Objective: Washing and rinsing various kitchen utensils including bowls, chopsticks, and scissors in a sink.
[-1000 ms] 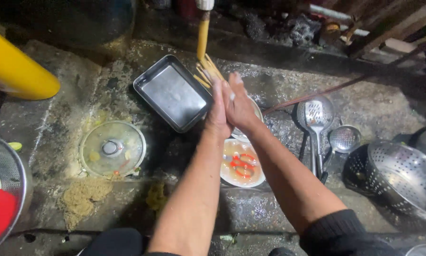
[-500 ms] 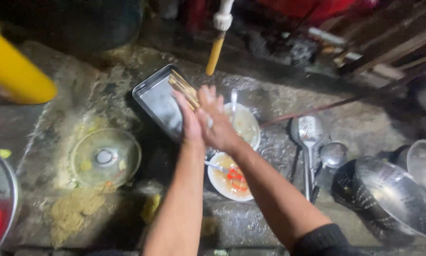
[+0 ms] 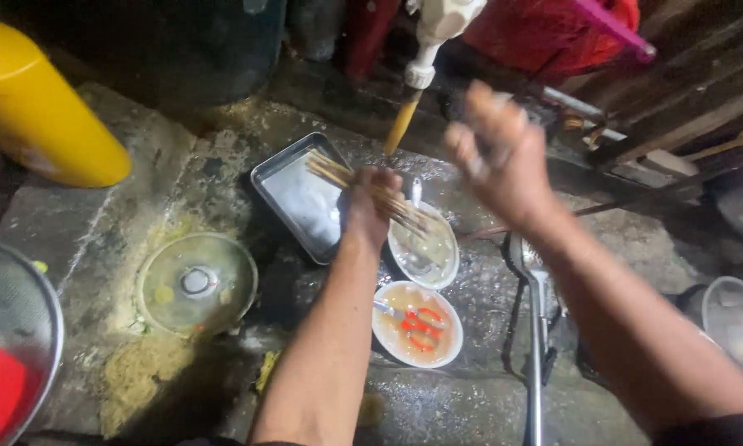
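Separated since half a second ago: my two hands, then pressed together around the sticks. Left hand [image 3: 371, 206]: grip closed on the bundle of wooden skewers [image 3: 363, 188], held above the metal tray [image 3: 293, 198] and the clear plate [image 3: 428, 258] under the tap spout [image 3: 404, 124]. Right hand [image 3: 500, 157]: lifted clear toward the tap, blurred; fingers look loosely open, holding nothing I can make out. Bowl with red pieces [image 3: 417, 324]: on the wet floor, below the plate. I judge rinsing continues one-handed.
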